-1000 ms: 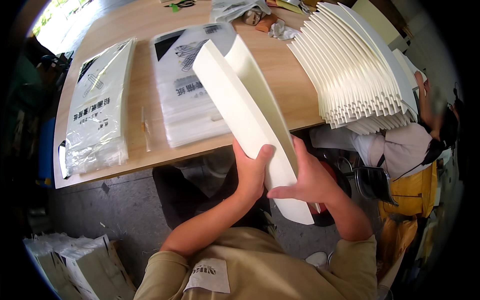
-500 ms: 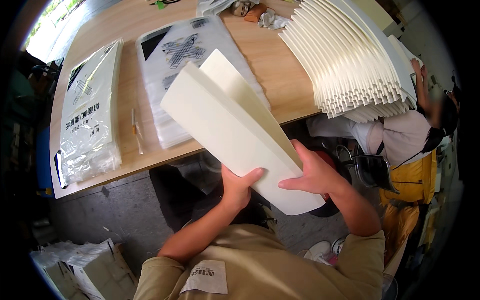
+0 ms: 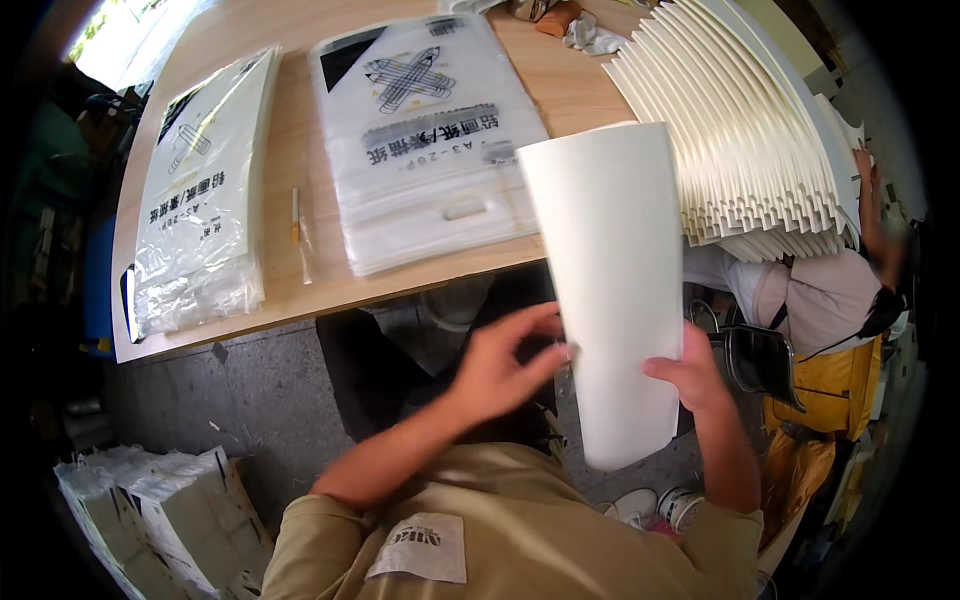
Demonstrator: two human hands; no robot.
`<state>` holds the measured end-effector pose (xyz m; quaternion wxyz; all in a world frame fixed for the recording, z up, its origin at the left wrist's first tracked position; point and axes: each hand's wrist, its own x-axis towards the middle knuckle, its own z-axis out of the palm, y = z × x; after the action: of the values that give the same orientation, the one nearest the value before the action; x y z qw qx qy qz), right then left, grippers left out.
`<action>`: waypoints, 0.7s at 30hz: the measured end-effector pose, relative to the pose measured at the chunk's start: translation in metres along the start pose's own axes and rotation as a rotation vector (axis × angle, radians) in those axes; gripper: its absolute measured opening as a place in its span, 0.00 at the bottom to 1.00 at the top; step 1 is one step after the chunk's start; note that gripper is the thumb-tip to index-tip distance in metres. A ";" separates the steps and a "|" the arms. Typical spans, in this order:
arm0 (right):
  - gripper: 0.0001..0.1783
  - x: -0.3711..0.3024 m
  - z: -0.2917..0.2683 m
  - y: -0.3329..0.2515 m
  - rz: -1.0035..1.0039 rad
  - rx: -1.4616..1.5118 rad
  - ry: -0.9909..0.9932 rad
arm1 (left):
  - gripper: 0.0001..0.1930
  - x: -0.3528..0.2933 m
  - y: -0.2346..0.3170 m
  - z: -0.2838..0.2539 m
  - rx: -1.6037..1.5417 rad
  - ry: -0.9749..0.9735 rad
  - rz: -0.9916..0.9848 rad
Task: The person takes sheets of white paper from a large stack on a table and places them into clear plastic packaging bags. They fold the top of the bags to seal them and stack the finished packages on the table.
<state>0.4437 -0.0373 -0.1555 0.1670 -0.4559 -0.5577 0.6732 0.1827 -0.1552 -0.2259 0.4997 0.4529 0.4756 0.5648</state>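
Observation:
A curved stack of cream-white paper sheets (image 3: 618,260) stands nearly upright in front of me, beyond the table's front edge. Gripping its right side, my right hand (image 3: 690,370) has its thumb on the near face and its fingers behind. At the left edge of the sheets, my left hand (image 3: 505,365) has thumb and fingers apart; the fingertips are partly hidden behind the paper, and the thumb tip is close to the edge. Clear printed plastic bags (image 3: 420,150) lie in a flat pile on the table, left of the paper.
A filled bag of paper (image 3: 205,190) and a thin pen-like stick (image 3: 296,215) lie on the wooden table (image 3: 330,300). Fanned paper stacks (image 3: 735,130) cover its right end. Another person (image 3: 815,290) sits at the right. Wrapped packs (image 3: 170,520) stand on the floor at lower left.
The paper has swung from a leftward slant to nearly upright and moved right. My left hand has loosened from a grip on its edge; my right hand still holds it.

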 end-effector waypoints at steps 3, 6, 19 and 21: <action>0.35 -0.017 -0.010 0.018 -0.020 0.157 0.050 | 0.21 0.018 0.018 -0.078 0.739 0.205 0.267; 0.37 -0.023 -0.013 0.039 -0.054 0.291 0.057 | 0.19 0.036 0.007 -0.126 1.250 0.349 0.381; 0.35 -0.024 -0.002 0.062 -0.095 0.422 0.079 | 0.02 0.041 -0.003 -0.145 1.365 0.205 0.370; 0.35 -0.022 -0.002 0.063 -0.083 0.419 0.076 | 0.04 0.043 -0.003 -0.149 1.362 0.167 0.319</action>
<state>0.4748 -0.0724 -0.2033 0.3067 -0.4130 -0.4171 0.7493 0.0318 -0.1245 -0.2474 -0.0223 0.6843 0.6880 0.2406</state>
